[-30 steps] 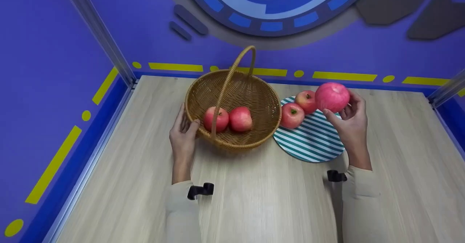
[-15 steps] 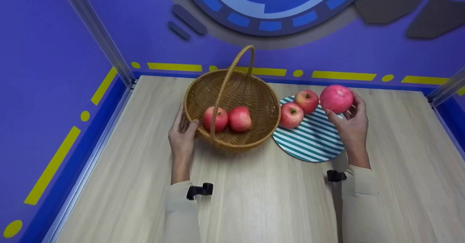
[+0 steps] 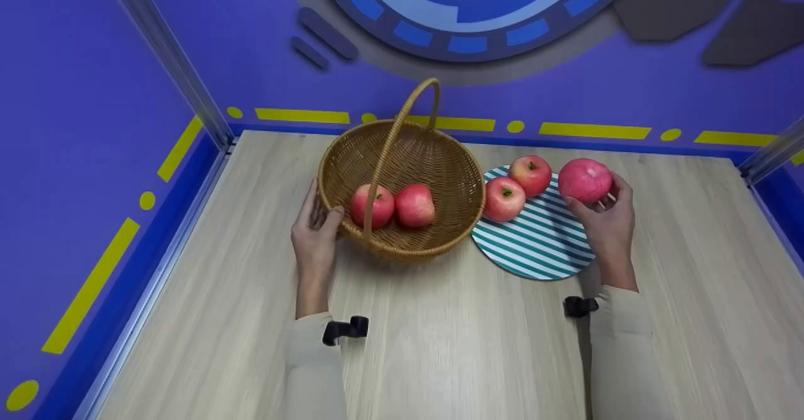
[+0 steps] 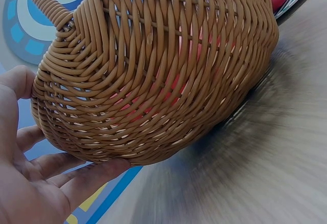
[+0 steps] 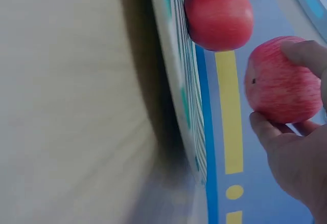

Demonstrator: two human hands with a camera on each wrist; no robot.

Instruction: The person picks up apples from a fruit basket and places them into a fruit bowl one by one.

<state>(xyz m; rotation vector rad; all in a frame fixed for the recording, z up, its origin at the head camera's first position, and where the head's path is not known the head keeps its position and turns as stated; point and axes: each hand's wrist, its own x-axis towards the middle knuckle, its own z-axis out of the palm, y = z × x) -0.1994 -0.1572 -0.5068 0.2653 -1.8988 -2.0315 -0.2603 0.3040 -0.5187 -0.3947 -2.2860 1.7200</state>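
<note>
My left hand (image 3: 315,235) holds the left side of a brown wicker basket (image 3: 452,175), thumb at the rim and fingers against the outer weave (image 4: 153,81). Two red apples (image 3: 415,206) lie in the basket beneath its arched handle (image 3: 402,118). In my right hand (image 3: 610,225) is another, pinker apple (image 3: 585,181), gripped between thumb and fingers. The right wrist view shows this held apple (image 5: 282,81) apart from the round striped mat (image 3: 534,250). Two more red apples (image 3: 505,199) sit side by side on the mat's upper left part, close to the basket.
A pale wood table (image 3: 440,332) lies under everything. Behind it stands a blue-purple printed wall (image 3: 251,49) with yellow dashes, and a similar panel (image 3: 75,125) rises on the left. The mat's left edge is close to the basket's right side.
My right hand has moved the held apple lower and slightly right, away from the two apples on the mat. The left hand and basket stay almost where they were.
</note>
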